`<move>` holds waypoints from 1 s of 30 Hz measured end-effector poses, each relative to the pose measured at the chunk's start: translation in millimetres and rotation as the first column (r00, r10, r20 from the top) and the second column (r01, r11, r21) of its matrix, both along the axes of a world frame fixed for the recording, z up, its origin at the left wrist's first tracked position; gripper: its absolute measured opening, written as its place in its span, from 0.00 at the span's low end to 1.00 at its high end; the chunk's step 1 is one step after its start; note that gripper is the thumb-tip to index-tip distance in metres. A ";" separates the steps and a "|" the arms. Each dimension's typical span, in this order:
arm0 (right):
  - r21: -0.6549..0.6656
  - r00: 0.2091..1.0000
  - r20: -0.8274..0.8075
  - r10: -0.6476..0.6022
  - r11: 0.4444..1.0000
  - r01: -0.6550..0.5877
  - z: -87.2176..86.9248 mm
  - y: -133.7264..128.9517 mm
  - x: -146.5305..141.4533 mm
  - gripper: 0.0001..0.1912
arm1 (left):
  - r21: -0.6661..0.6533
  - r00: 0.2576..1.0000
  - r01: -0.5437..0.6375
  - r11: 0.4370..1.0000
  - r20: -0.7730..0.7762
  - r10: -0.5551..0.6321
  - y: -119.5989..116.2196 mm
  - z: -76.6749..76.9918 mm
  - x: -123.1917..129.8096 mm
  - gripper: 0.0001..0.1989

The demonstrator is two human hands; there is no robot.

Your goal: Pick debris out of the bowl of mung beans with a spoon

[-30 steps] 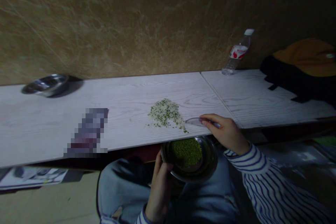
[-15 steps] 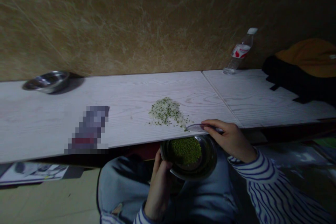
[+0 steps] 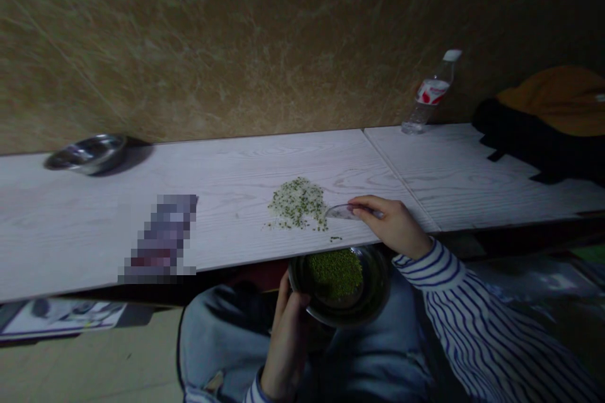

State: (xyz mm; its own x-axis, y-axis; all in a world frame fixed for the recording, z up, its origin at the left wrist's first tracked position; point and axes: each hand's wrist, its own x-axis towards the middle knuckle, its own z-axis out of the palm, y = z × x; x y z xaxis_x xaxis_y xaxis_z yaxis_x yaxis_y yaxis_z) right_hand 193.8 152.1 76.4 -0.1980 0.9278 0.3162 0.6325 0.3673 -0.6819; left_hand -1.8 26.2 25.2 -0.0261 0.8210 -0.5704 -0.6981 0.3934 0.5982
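A heap of white grains mixed with green beans [image 3: 297,201] lies on the pale wooden table [image 3: 227,201]. My right hand [image 3: 394,223] pinches a flat, see-through scraper [image 3: 341,211], whose tip touches the right edge of the heap. Below the table's front edge, my left hand [image 3: 289,340] grips the left rim of a metal bowl [image 3: 375,289]. Green beans [image 3: 336,272] cover much of the bowl's bottom. A few stray beans [image 3: 335,238] lie between the heap and the table edge.
Another metal bowl [image 3: 89,154] stands at the back left. Nearer the front is a blurred-out flat object [image 3: 165,233]. A plastic bottle [image 3: 431,93] stands by the wall, left of a black and orange-brown cloth item [image 3: 553,119].
My right hand and the scraper have moved up and left, from near the table edge to the heap. The heap's lower right tail is now more compact. My left hand still holds the bowl.
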 end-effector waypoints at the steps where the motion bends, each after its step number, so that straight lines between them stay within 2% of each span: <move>1: 0.008 1.000 -0.001 -0.008 1.000 0.008 1.0 0.3 0.6 0.12 | -0.002 1.000 -0.007 1.000 0.006 0.007 0.1 0.0 -0.2 0.29; 10: -0.009 1.000 0.025 0.016 1.000 -0.016 4.4 -21.3 1.7 0.11 | 0.011 1.000 -0.001 1.000 -0.012 0.002 1.3 1.6 0.0 0.28; 30: -0.059 0.997 0.026 0.076 0.995 -0.075 7.1 -27.2 -0.6 0.11 | 0.034 1.000 -0.006 0.999 -0.025 0.007 2.6 3.7 -1.3 0.26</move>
